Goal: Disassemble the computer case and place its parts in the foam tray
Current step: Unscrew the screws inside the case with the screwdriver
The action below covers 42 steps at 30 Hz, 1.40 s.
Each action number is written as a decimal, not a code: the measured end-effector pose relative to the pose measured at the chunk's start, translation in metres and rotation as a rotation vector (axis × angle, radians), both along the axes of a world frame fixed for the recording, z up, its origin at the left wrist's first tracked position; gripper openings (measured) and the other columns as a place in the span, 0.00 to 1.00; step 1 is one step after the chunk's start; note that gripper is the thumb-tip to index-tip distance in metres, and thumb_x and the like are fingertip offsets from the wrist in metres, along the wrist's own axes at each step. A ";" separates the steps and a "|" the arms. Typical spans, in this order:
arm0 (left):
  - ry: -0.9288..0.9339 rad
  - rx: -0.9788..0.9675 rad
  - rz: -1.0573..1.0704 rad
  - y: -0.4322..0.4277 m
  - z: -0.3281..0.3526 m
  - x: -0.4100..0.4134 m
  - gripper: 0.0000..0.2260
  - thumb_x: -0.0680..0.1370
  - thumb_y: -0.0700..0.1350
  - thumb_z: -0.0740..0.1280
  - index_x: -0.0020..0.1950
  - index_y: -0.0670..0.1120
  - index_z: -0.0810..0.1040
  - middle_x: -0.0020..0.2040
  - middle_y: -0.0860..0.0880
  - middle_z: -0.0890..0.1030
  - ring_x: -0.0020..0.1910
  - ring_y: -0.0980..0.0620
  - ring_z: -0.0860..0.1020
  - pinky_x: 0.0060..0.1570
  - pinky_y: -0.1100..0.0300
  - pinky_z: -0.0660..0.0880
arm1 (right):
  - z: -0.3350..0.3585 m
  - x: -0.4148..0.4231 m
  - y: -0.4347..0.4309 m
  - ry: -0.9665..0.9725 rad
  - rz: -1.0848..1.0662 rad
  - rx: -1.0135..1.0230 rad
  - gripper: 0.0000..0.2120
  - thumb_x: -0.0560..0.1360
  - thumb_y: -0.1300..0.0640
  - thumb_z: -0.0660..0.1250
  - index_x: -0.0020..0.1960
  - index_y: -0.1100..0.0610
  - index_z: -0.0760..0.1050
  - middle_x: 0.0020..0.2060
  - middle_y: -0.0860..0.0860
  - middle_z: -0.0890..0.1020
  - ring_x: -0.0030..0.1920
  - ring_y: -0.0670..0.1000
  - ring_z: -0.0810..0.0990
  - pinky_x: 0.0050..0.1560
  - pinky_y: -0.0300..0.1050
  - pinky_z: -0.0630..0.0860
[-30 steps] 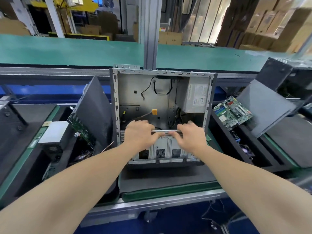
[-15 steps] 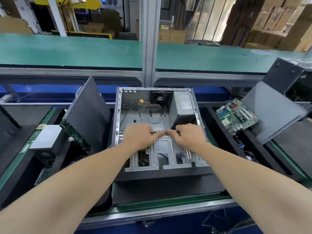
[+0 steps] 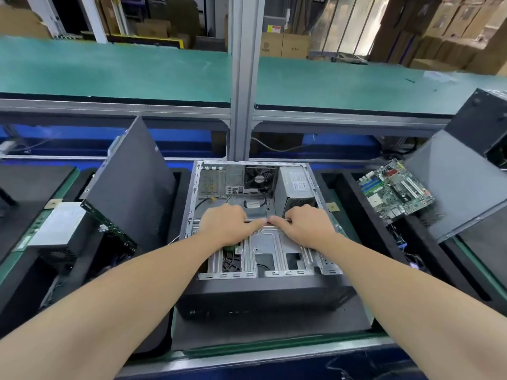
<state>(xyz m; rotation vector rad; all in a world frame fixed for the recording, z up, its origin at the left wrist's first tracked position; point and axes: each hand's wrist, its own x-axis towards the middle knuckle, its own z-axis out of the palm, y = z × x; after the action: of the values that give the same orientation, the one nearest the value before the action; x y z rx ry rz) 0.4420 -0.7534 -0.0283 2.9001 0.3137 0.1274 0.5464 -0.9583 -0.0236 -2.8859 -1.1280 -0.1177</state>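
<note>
An open computer case (image 3: 189,204) lies flat on its side in front of me, its black front panel (image 3: 260,300) toward me. Inside it I see a fan (image 3: 259,178), a grey power supply (image 3: 296,187) and a metal drive cage (image 3: 274,250). My left hand (image 3: 223,224) and my right hand (image 3: 306,226) both grip a thin metal crossbar (image 3: 267,220) that spans the case above the cage. Black foam trays stand on either side: the left foam tray (image 3: 27,286) and the right foam tray (image 3: 365,223).
A dark side panel (image 3: 131,187) leans in the left tray beside a silver power supply (image 3: 59,226) and a green board (image 3: 109,226). The right tray holds a green motherboard (image 3: 395,190) and another grey panel (image 3: 455,187). A metal post (image 3: 242,78) rises behind the case.
The case has tipped down from standing upright to lying flat on the bench. Both hands kept their hold on the crossbar throughout.
</note>
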 end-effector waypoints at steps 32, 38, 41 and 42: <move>-0.465 -0.518 0.388 0.085 0.027 -0.083 0.09 0.77 0.38 0.64 0.48 0.50 0.81 0.44 0.54 0.81 0.41 0.59 0.77 0.40 0.73 0.68 | 0.033 -0.098 0.167 0.048 0.221 0.447 0.08 0.78 0.52 0.65 0.42 0.54 0.74 0.39 0.51 0.78 0.43 0.56 0.76 0.40 0.49 0.68; -0.003 -0.384 0.252 0.143 0.004 -0.147 0.11 0.73 0.38 0.61 0.35 0.52 0.71 0.31 0.55 0.76 0.35 0.47 0.74 0.31 0.58 0.66 | 0.031 -0.170 0.222 0.114 0.418 0.214 0.06 0.79 0.55 0.64 0.48 0.56 0.78 0.46 0.53 0.79 0.52 0.57 0.77 0.44 0.48 0.66; 0.138 -0.279 0.201 0.163 -0.018 -0.173 0.14 0.75 0.39 0.64 0.33 0.50 0.66 0.32 0.51 0.75 0.40 0.41 0.75 0.37 0.54 0.63 | 0.023 -0.204 0.243 0.193 0.391 -0.022 0.04 0.76 0.62 0.64 0.45 0.56 0.76 0.44 0.53 0.75 0.46 0.59 0.77 0.41 0.50 0.69; 0.185 -0.272 0.191 0.168 -0.028 -0.181 0.12 0.77 0.40 0.65 0.34 0.48 0.69 0.36 0.47 0.79 0.43 0.40 0.77 0.39 0.54 0.66 | 0.018 -0.213 0.247 0.229 0.371 -0.081 0.05 0.76 0.64 0.64 0.44 0.55 0.74 0.43 0.53 0.74 0.43 0.59 0.76 0.39 0.50 0.71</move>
<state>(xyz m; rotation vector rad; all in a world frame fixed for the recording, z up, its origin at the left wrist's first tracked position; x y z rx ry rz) 0.2614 -0.5856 -0.0558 2.6111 0.5915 -0.1435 0.3333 -0.7111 -0.0053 -2.6067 -1.6182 0.2686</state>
